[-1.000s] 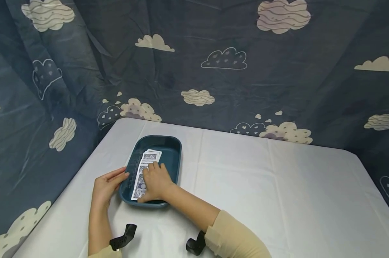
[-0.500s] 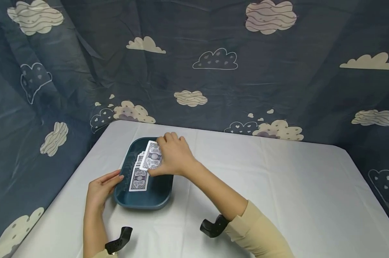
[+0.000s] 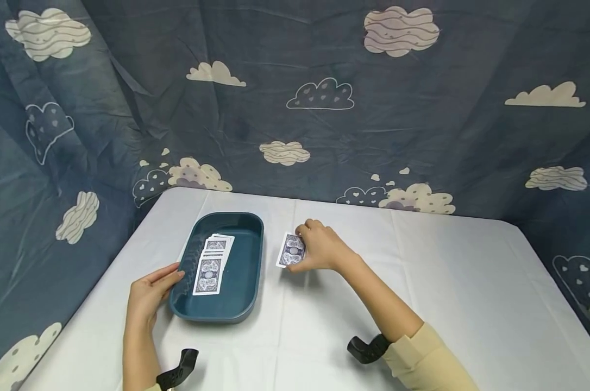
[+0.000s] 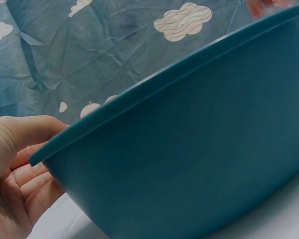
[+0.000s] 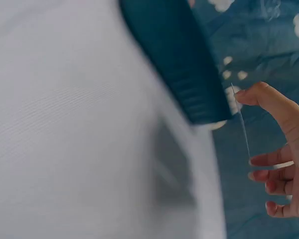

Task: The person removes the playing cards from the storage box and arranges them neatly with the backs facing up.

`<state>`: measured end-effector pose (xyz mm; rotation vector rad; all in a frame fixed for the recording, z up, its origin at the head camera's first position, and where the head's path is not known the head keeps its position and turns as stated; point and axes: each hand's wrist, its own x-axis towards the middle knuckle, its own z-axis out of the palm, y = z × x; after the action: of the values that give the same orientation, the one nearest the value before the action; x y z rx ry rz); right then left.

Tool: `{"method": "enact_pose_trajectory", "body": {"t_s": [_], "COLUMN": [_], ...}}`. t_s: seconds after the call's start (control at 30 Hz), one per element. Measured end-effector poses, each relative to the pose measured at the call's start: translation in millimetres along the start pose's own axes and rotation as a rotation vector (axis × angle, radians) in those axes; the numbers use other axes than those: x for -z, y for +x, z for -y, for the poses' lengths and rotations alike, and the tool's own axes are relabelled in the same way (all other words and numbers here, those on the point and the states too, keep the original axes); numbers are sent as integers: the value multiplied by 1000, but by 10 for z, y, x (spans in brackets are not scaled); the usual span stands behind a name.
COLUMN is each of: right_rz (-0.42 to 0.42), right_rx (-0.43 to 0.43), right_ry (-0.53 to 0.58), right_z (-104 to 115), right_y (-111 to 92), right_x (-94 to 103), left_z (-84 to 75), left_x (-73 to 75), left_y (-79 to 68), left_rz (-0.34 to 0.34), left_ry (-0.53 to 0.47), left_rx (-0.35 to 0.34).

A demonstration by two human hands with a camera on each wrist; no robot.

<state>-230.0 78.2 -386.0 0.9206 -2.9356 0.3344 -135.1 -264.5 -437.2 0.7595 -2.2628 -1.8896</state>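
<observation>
My right hand (image 3: 321,247) pinches a playing card (image 3: 292,250) by its edges, patterned back up, over the white tablecloth to the right of the tray. In the right wrist view the card (image 5: 241,122) shows edge-on between thumb and fingertips. My left hand (image 3: 149,293) grips the left rim of the dark teal tray (image 3: 258,260), thumb at the rim and fingers against the outer wall (image 4: 179,134). Inside the tray, toward its left side, several overlapping playing cards (image 3: 209,275) lie in a slanted row, backs up.
The white-covered table (image 3: 422,293) extends right of the tray to a rounded far corner. A dark blue cloth (image 3: 324,157) with cloud prints hangs behind and at the left. Black wrist mounts (image 3: 368,349) sit at both forearms.
My right hand has picked a card out of the tray's row and carried it up and right, past the tray's right rim. My left hand has stayed on the rim.
</observation>
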Motion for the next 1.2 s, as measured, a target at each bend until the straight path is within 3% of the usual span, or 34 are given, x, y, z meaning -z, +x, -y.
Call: {"method": "enact_pose_trajectory", "body": {"t_s": [0.2, 0.4, 0.57, 0.8, 0.97, 1.1, 1.2], "right_rz": [27, 30, 5, 14, -126, -319, -369], "right_rx": [22, 61, 79, 69, 85, 180, 271], "right_ry": [-125, -175, -195, -210, -123, 6, 58], "right_z": [-147, -242, -285, -254, -104, 202, 493], "right_y": [-71, -91, -94, -87, 2, 176, 337], "right_x": [-318, -487, -551, -485, -382, -318, -311], "left_z": [17, -20, -25, 13, 12, 16, 10], "left_x": [-34, -20, -2, 0, 5, 17, 14], "left_y": [-8, -5, 15, 50, 38, 37, 32], "left_rz": [-12, 11, 21, 25, 14, 14, 15], "left_ry": [-27, -13, -10, -68, -42, -7, -2], "left_rx": [5, 30, 18, -24, 13, 33, 35]}}
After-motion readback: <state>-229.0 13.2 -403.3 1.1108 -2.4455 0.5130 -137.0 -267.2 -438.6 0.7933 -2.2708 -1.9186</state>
